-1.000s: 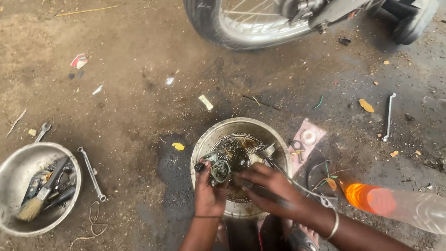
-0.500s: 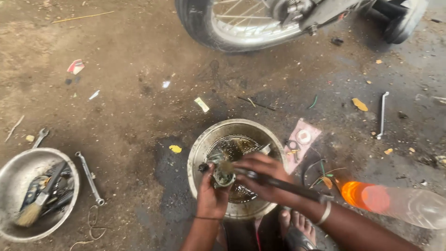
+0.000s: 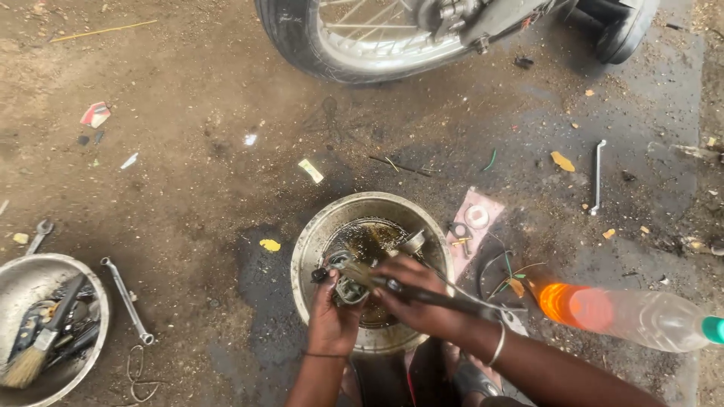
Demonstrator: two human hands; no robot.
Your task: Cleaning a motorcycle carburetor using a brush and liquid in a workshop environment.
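Oily dirt floor; over the steel bowl (image 3: 317,241) the left hand (image 3: 332,320) clutches a small engine part (image 3: 348,285), while the right hand (image 3: 418,298) grips a long tool (image 3: 430,295) lying left-right, tip at that part

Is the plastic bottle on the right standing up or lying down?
Lying down: the plastic bottle rests on its side on the ground, green cap pointing right.

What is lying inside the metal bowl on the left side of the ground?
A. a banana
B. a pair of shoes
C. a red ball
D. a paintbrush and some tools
D: the left bowl holds a paintbrush with pale bristles, lying among dark tools.
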